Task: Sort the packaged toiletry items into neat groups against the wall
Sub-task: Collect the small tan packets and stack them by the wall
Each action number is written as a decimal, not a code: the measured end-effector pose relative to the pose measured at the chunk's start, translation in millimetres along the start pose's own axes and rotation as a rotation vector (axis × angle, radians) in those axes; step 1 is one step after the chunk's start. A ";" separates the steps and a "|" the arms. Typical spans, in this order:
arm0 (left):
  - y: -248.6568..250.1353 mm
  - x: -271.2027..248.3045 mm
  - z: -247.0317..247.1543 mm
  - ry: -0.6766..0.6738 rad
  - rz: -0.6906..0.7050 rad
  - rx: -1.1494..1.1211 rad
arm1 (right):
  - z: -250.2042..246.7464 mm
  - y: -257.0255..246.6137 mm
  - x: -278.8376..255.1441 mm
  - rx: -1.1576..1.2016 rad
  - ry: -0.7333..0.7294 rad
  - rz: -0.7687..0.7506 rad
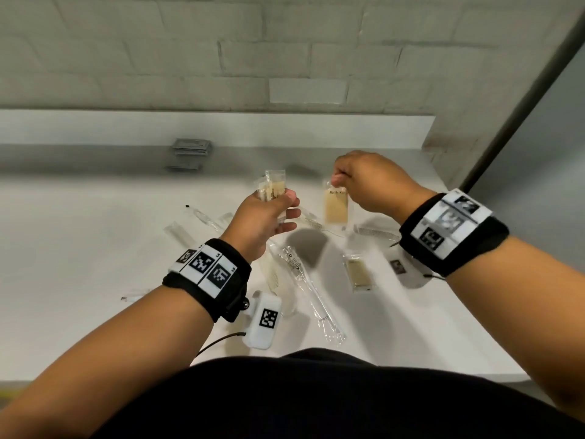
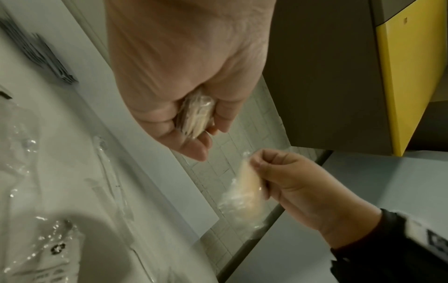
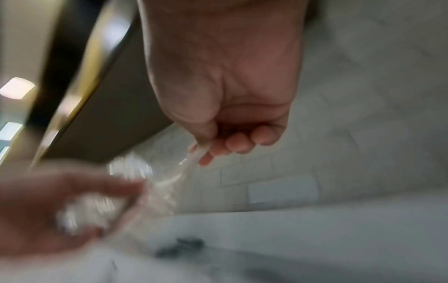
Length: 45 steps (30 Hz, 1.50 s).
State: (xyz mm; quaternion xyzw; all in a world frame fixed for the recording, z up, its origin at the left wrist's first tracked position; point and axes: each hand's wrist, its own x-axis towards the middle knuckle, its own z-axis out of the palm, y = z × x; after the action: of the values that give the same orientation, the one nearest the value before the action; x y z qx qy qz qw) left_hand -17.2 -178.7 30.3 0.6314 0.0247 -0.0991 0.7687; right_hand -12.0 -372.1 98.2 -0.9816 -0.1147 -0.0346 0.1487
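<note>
Item: tan pad in clear wrapper, hanging from my right hand, thumb and forefinger pinching its top seam; other fingers curled in. It dangles free above the counter, at about 1 o'clock from my left hand.

Item: bundle of like packets, clasped upright in my left hand, fingers wrapped round the lower half.

Handling, as I judge it: light, flat, soft; the film is slick and crinkly, so a seam pinch may slip or swing. Better to take it flat across both faces when stacking it onto the bundle.

Remaining stock: one tan packet at 5 o'clock from my left hand; wrapped toothbrush and combs loose mid-counter.

Already filed: grey sachets stacked against the wall, at 11 o'clock.
</note>
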 end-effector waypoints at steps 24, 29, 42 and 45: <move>-21.2 -5.2 43.0 -0.101 -0.085 0.090 | 15.7 36.3 -13.6 0.646 -0.344 0.107; -25.5 -11.0 29.5 -0.145 -0.237 -0.056 | 42.6 53.6 -11.4 0.293 -0.647 0.205; -18.8 -23.0 20.0 -0.083 -0.097 -0.112 | 26.5 12.9 -17.6 0.825 -0.263 0.165; -16.7 -22.6 24.7 -0.087 -0.070 -0.083 | 33.7 9.0 -18.7 0.868 -0.148 0.125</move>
State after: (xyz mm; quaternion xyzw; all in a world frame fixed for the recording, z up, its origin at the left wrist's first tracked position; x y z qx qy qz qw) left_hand -44.6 -203.1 22.8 0.5928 0.0173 -0.1523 0.7906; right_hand -26.9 -374.4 61.6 -0.8332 -0.0694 0.0962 0.5402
